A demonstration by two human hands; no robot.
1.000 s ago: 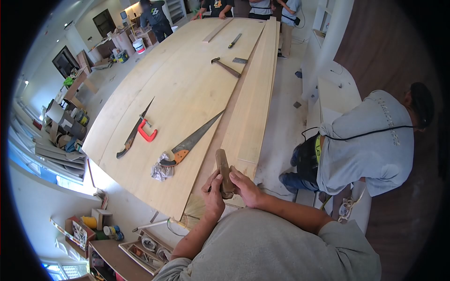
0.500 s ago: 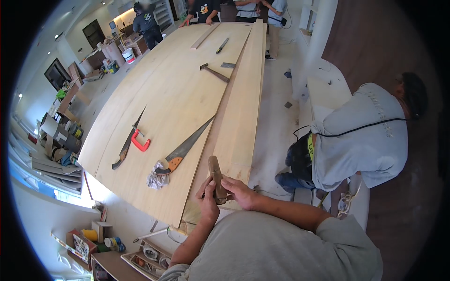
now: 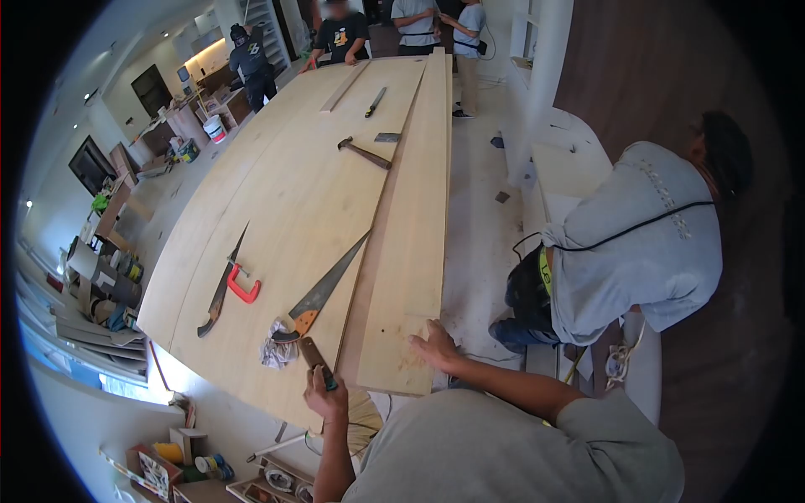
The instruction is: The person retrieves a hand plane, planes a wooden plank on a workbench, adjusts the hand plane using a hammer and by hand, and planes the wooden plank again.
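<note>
My left hand (image 3: 325,397) is closed around a brown wooden hand plane (image 3: 312,354), its far end pointing toward the handsaw. My right hand (image 3: 436,347) rests with fingers apart on the near end of a long pale board (image 3: 401,314). This board lies along the right side of a large plywood sheet (image 3: 277,210). Just beyond my left hand is a handsaw (image 3: 329,283) with an orange-brown handle, beside crumpled plastic (image 3: 279,352). Farther left, a red clamp (image 3: 245,291) lies against a second handsaw (image 3: 220,295).
A hammer (image 3: 366,154), a metal plate (image 3: 387,137), a cutter-like tool (image 3: 376,101) and a wood strip (image 3: 345,86) lie farther up the sheet. A co-worker (image 3: 637,239) bends at the right. Several people stand at the far end. Toolboxes (image 3: 272,478) sit on the floor lower left.
My right hand has let go of the hand plane and moved onto the long board. My left hand has carried the plane left and down, toward the plywood's near edge. The view has shifted slightly.
</note>
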